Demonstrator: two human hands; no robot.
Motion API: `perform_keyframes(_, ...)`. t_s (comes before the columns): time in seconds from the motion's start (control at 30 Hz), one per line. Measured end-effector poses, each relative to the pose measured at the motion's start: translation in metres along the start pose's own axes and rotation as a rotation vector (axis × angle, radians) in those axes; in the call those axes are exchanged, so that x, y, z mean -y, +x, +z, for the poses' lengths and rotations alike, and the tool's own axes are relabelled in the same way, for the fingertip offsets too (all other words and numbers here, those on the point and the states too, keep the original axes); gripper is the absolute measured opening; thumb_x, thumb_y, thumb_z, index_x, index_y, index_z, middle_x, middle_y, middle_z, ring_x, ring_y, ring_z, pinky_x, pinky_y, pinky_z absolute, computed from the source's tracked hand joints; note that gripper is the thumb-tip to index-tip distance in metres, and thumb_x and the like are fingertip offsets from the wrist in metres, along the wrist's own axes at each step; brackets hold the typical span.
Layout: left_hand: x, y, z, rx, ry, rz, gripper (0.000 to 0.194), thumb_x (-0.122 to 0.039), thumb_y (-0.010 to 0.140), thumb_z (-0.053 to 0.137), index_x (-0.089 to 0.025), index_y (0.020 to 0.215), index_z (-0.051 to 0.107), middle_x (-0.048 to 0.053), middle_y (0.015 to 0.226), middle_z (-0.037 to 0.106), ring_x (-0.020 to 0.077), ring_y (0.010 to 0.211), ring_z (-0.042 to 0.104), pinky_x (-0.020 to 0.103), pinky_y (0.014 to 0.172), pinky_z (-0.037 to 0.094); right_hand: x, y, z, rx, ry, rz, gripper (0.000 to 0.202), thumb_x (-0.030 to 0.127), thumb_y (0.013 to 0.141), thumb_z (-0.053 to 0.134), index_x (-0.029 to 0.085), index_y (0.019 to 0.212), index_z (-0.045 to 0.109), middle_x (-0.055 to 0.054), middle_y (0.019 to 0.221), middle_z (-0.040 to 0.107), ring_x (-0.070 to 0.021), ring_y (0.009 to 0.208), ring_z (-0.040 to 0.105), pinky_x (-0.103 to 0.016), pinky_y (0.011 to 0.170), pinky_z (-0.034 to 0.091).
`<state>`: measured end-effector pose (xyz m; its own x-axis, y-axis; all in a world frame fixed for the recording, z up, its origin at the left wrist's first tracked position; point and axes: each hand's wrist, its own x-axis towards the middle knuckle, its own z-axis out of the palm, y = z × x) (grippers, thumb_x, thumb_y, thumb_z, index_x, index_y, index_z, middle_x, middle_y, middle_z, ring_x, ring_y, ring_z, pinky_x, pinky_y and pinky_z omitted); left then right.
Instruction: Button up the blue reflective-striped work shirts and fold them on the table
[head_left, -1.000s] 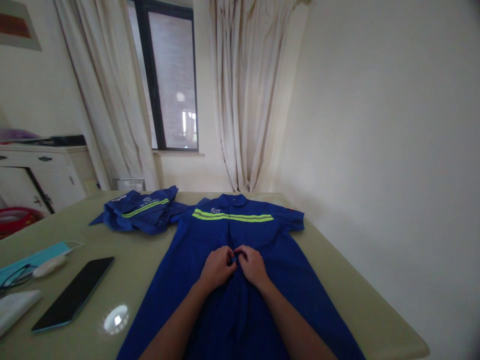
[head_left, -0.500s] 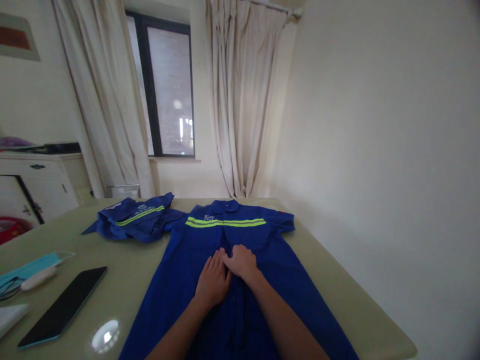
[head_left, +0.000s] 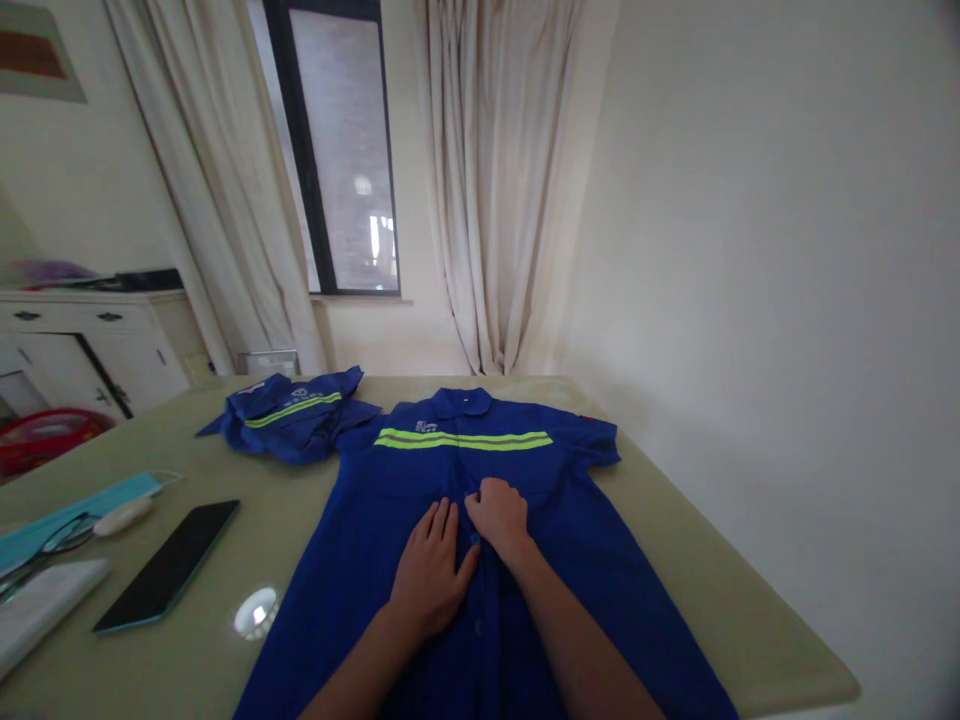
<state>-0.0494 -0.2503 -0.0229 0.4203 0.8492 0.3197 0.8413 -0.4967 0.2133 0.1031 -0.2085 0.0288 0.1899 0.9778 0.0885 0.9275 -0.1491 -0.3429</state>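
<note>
A blue short-sleeved work shirt [head_left: 600,560] lies front up on the table, its collar at the far end and a yellow-green reflective stripe across the chest. My left hand [head_left: 431,565] rests flat on the left side of its front, fingers stretched out beside the button placket. Just right of it, my right hand [head_left: 499,510] has its fingers curled, gripping the placket edge of the shirt. Buttons show down the placket below the hands. Another blue garment [head_left: 289,415] with the same kind of stripe lies bunched at the far left, by the shirt's sleeve.
On the table [head_left: 300,520] at left lie a black phone-like tablet [head_left: 169,568], a white flat object [head_left: 49,610], glasses [head_left: 67,535] and a light blue face mask [head_left: 82,515]. A wall [head_left: 787,300] runs along the right, and a red basket [head_left: 52,437] stands beyond the left edge.
My hands have moved apart: earlier they met at the placket, now a gap with a button shows between them. The view has shifted slightly, moving the table things rightward.
</note>
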Motion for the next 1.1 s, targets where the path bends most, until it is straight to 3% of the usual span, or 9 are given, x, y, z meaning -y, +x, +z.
perform_keyframes(0.17, 0.006, 0.035, -0.026, 0.04, 0.034, -0.04, 0.045, -0.047, 0.104, 0.035, -0.031, 0.139, 0.058, 0.009, 0.138, 0.061, 0.0313, 0.124, 0.052, 0.047, 0.099, 0.044, -0.009, -0.003, 0.006, -0.072, 0.163, -0.035, 0.02, 0.034, 0.097, 0.051, 0.025, 0.096, 0.069, -0.003, 0.105, 0.068, -0.0178, 0.086, 0.068, -0.027, 0.069, 0.042)
perform_keyframes(0.27, 0.001, 0.062, -0.033, 0.055, 0.098, -0.154, 0.039, -0.043, 0.104, 0.036, -0.028, 0.118, 0.068, 0.01, 0.12, 0.064, 0.0313, 0.11, 0.056, 0.044, 0.087, 0.045, -0.014, -0.001, 0.007, -0.141, 0.307, -0.028, 0.017, 0.032, 0.095, 0.055, 0.024, 0.087, 0.069, -0.002, 0.1, 0.067, -0.0157, 0.083, 0.065, -0.025, 0.068, 0.041)
perform_keyframes(0.37, -0.004, 0.077, -0.029, 0.01, 0.107, -0.207, 0.03, -0.032, 0.101, 0.042, -0.022, 0.115, 0.067, 0.012, 0.112, 0.064, 0.0312, 0.107, 0.056, 0.042, 0.085, 0.044, -0.017, 0.003, 0.011, -0.215, 0.402, -0.04, 0.012, 0.027, 0.09, 0.059, 0.024, 0.083, 0.068, -0.002, 0.096, 0.067, -0.0161, 0.083, 0.065, -0.025, 0.072, 0.044)
perform_keyframes(0.57, 0.008, 0.075, -0.011, 0.003, -0.086, -0.05, 0.02, -0.023, 0.098, 0.049, -0.027, 0.108, 0.066, 0.004, 0.115, 0.065, 0.024, 0.107, 0.057, 0.036, 0.088, 0.042, -0.019, 0.008, 0.019, -0.225, 0.499, -0.035, 0.009, 0.021, 0.084, 0.061, 0.023, 0.082, 0.069, -0.004, 0.097, 0.069, -0.0189, 0.084, 0.069, -0.026, 0.075, 0.049)
perform_keyframes(0.77, 0.013, 0.075, -0.016, 0.094, -0.157, -0.138, 0.015, -0.023, 0.094, 0.052, -0.026, 0.101, 0.065, 0.001, 0.109, 0.069, 0.0222, 0.106, 0.06, 0.035, 0.085, 0.042, -0.019, 0.004, 0.019, -0.149, 0.48, 0.019, 0.011, 0.016, 0.077, 0.062, 0.022, 0.08, 0.071, -0.005, 0.093, 0.072, -0.0201, 0.084, 0.07, -0.027, 0.075, 0.049)
perform_keyframes(0.93, 0.014, 0.08, -0.021, 0.197, -0.121, -0.145, 0.009, -0.028, 0.088, 0.058, -0.026, 0.087, 0.066, 0.003, 0.094, 0.072, 0.026, 0.097, 0.064, 0.034, 0.075, 0.043, -0.019, -0.002, 0.019, -0.078, 0.451, 0.037, 0.005, 0.023, 0.075, 0.067, 0.022, 0.079, 0.07, -0.004, 0.086, 0.074, -0.0221, 0.085, 0.07, -0.027, 0.072, 0.045)
perform_keyframes(1.0, 0.013, 0.081, -0.021, 0.197, -0.12, -0.148, 0.009, -0.028, 0.087, 0.058, -0.024, 0.084, 0.065, 0.004, 0.088, 0.072, 0.0266, 0.092, 0.065, 0.035, 0.073, 0.043, -0.021, 0.0, 0.02, -0.073, 0.47, 0.016, 0.006, 0.024, 0.076, 0.066, 0.021, 0.079, 0.07, -0.004, 0.085, 0.074, -0.0212, 0.083, 0.069, -0.027, 0.07, 0.044)
perform_keyframes(1.1, 0.01, 0.075, -0.019, 0.13, -0.127, -0.119, 0.013, -0.025, 0.093, 0.051, -0.023, 0.091, 0.064, 0.004, 0.095, 0.07, 0.0253, 0.096, 0.063, 0.036, 0.081, 0.044, -0.023, 0.005, 0.022, -0.098, 0.519, 0.0, 0.008, 0.022, 0.077, 0.063, 0.019, 0.076, 0.07, -0.005, 0.083, 0.074, -0.0202, 0.08, 0.068, -0.027, 0.071, 0.044)
